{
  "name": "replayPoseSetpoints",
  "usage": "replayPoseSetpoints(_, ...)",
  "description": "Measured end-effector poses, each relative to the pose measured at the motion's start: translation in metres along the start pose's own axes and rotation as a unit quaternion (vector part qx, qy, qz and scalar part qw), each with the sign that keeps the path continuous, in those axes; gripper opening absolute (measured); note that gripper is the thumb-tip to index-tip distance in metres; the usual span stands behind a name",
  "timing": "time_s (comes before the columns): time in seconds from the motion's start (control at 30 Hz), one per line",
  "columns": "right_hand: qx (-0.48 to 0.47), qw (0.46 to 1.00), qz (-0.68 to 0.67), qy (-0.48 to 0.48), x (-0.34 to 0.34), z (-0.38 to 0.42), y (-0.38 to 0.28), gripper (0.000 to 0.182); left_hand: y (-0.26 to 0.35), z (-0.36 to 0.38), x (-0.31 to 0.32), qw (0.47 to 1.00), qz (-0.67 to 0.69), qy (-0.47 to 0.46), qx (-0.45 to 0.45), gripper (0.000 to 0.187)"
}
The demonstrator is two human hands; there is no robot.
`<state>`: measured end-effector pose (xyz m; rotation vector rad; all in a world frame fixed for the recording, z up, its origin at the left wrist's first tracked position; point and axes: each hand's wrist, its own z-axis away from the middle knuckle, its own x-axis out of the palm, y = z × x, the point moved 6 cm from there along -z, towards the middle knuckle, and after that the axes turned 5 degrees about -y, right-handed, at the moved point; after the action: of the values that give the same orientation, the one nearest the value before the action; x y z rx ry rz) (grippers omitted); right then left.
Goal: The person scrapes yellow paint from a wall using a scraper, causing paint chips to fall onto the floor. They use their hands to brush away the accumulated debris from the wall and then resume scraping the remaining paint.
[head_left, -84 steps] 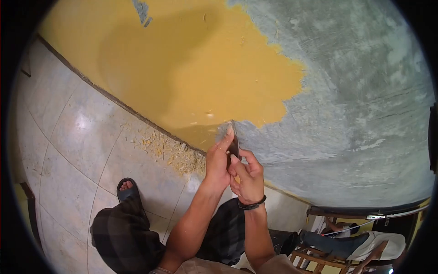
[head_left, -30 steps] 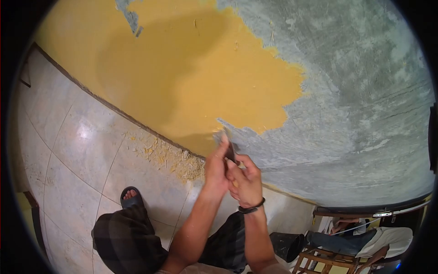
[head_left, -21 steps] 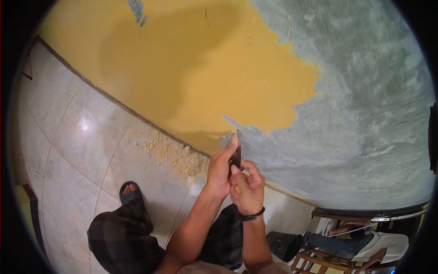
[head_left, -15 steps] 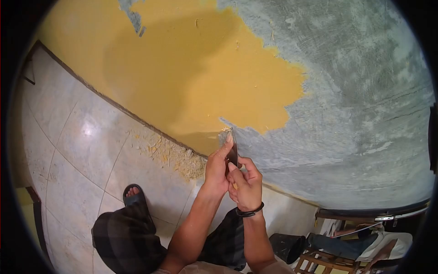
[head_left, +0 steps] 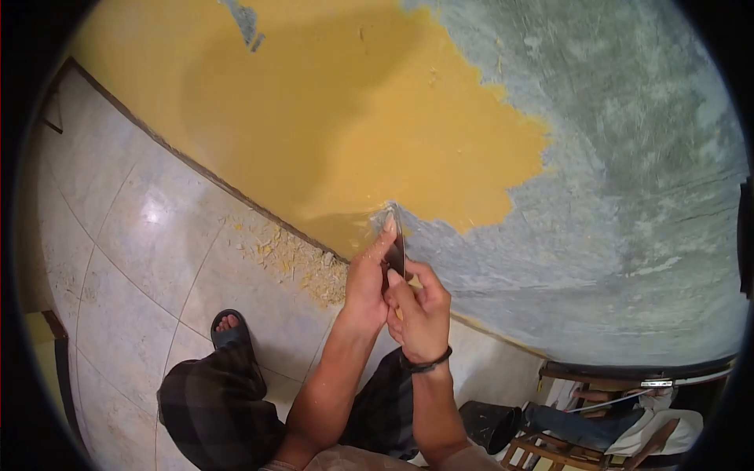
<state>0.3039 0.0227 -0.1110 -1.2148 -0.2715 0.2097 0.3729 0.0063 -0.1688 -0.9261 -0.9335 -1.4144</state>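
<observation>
A scraper (head_left: 399,253) with a thin dark metal blade is held against the wall, seen nearly edge-on. Its tip meets the ragged border between the yellow paint (head_left: 314,118) and the bare grey wall (head_left: 581,212). My left hand (head_left: 367,279) is closed on the scraper, thumb stretched up along the blade. Lower down, my right hand (head_left: 422,318) grips it too, wearing a dark band (head_left: 426,364) on the wrist. The fingers mostly hide the handle.
Paint flakes (head_left: 294,263) lie on the tiled floor (head_left: 141,243) along the wall's base. A sandalled foot (head_left: 229,334) is below. A black bucket (head_left: 488,424) stands at lower right, beside a wooden rack (head_left: 561,454) with cloths (head_left: 577,424) on it.
The scraper tip has moved up and left along the paint edge, with both hands still on it. Flakes seen at the tip earlier no longer show there. The view has shifted slightly.
</observation>
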Motion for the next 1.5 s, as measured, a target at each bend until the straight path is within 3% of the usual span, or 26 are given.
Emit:
replayPoseSetpoints(0.13, -0.037, 0.999, 0.009, 0.026, -0.002, -0.003, -0.002, 0.014, -0.010, 0.003, 0.012, 0.997, -0.031, 0.064, 0.008, 0.028)
replayPoseSetpoints(0.27, -0.087, 0.992, 0.078, -0.045, 0.026, -0.007, -0.010, 0.012, -0.002, 0.002, 0.001, 0.999, 0.005, 0.022, -0.026, 0.026)
replayPoseSetpoints(0.33, -0.009, 0.998, 0.034, 0.055, 0.001, 0.007, -0.007, 0.012, -0.005, -0.003, 0.002, 0.998, -0.051, 0.024, -0.025, 0.026)
replayPoseSetpoints(0.37, -0.011, 0.998, 0.025, 0.053, -0.001, 0.007, -0.002, 0.012, -0.007, -0.004, 0.001, 0.998, -0.060, 0.015, -0.028, 0.027)
replayPoseSetpoints(0.5, -0.036, 0.999, 0.024, 0.022, -0.013, -0.001, -0.007, 0.017, -0.018, -0.010, -0.003, 0.999, -0.025, -0.022, 0.018, 0.031)
replayPoseSetpoints(0.63, -0.017, 0.996, 0.001, -0.082, -0.019, 0.025, -0.011, 0.026, -0.022, 0.008, 0.006, 0.992, -0.114, -0.049, -0.019, 0.032)
replayPoseSetpoints(0.73, -0.049, 0.988, -0.030, -0.141, -0.036, 0.055, -0.004, 0.037, -0.041, 0.027, 0.016, 0.989, -0.147, 0.005, 0.034, 0.036)
replayPoseSetpoints(0.93, 0.017, 0.992, -0.053, -0.111, -0.059, 0.066, 0.018, 0.034, -0.074, 0.027, -0.014, 0.986, -0.147, -0.063, -0.043, 0.037)
replayPoseSetpoints(1.07, 0.007, 0.997, 0.000, -0.077, -0.061, 0.047, 0.036, 0.028, -0.071, 0.023, -0.022, 0.995, -0.099, -0.004, 0.022, 0.035)
replayPoseSetpoints(1.3, -0.052, 0.998, 0.029, -0.033, -0.051, 0.019, 0.030, 0.023, -0.054, 0.001, -0.022, 0.995, -0.080, 0.026, 0.049, 0.031)
replayPoseSetpoints(1.4, 0.016, 0.999, 0.011, -0.032, -0.047, 0.001, 0.034, 0.023, -0.040, -0.010, -0.022, 0.996, -0.048, 0.049, 0.060, 0.030)
replayPoseSetpoints(1.5, 0.009, 1.000, 0.022, -0.014, -0.047, 0.012, 0.038, 0.024, -0.044, -0.005, -0.026, 0.995, -0.062, 0.069, 0.035, 0.029)
